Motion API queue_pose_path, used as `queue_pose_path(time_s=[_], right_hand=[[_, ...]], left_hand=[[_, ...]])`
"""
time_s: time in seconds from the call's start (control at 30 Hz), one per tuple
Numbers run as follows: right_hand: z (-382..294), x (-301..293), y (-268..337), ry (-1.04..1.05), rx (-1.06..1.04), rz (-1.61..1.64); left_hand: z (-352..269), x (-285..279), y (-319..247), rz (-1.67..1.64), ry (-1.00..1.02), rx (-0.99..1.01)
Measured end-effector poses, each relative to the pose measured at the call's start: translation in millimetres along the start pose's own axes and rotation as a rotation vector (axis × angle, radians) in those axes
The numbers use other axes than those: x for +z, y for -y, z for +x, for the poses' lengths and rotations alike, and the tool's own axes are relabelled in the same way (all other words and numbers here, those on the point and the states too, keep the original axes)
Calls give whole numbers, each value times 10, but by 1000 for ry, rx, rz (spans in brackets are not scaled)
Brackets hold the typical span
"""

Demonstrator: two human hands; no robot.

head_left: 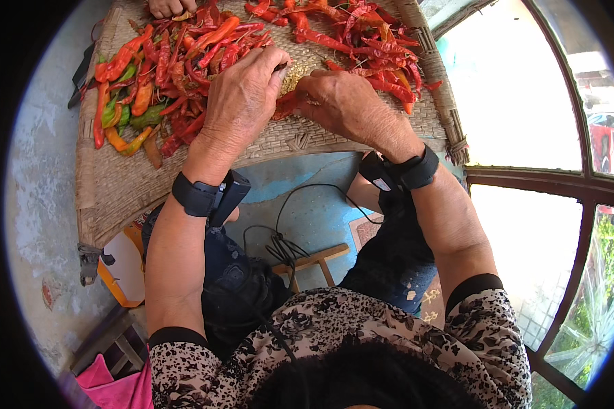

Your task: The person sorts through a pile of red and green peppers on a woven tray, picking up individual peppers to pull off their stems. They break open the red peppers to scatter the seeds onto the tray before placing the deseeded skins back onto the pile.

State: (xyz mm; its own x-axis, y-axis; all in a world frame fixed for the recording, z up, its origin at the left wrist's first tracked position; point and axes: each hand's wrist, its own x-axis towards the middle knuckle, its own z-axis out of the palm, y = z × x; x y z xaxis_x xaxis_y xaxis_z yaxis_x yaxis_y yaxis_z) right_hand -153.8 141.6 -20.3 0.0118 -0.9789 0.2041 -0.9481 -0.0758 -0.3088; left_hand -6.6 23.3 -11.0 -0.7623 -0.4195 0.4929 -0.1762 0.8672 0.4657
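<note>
My left hand is above the woven tray, with a small dark piece pinched between thumb and forefinger. What that piece is cannot be made out. In the fingers of my right hand is a red chili pepper, partly covered by the hand. Between and beyond both hands lie pale yellow chili seeds. A heap of red chili peppers, with some orange and green ones, spreads left of my left hand. Another pile of red chili peppers lies beyond my right hand.
Another person's hand reaches to the peppers at the far edge. Black straps with small devices circle my wrists. A black cable hangs near a wooden stool between my legs. A framed window with cracked glass is on the right.
</note>
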Motion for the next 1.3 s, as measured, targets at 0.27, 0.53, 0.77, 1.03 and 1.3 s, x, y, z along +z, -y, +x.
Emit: queue_pose_path(time_s=[0.27,0.53,0.77,1.03,1.3], right_hand=[[21,131,-4,-48,-105,-192],[-319,-611,-256,124,356,-449],[-171,-314,-92,-134,182,-6],[-2,-152,23,-216,66,123],[-136,-358,-193,-115,174,-44]], left_hand=[[16,48,1,28,27,26],[-10,31,-3,2,31,19],[-19,75,-27,-168,74,15],[0,52,-56,-249,131,-1],[-66,50,-36,-39,245,16]])
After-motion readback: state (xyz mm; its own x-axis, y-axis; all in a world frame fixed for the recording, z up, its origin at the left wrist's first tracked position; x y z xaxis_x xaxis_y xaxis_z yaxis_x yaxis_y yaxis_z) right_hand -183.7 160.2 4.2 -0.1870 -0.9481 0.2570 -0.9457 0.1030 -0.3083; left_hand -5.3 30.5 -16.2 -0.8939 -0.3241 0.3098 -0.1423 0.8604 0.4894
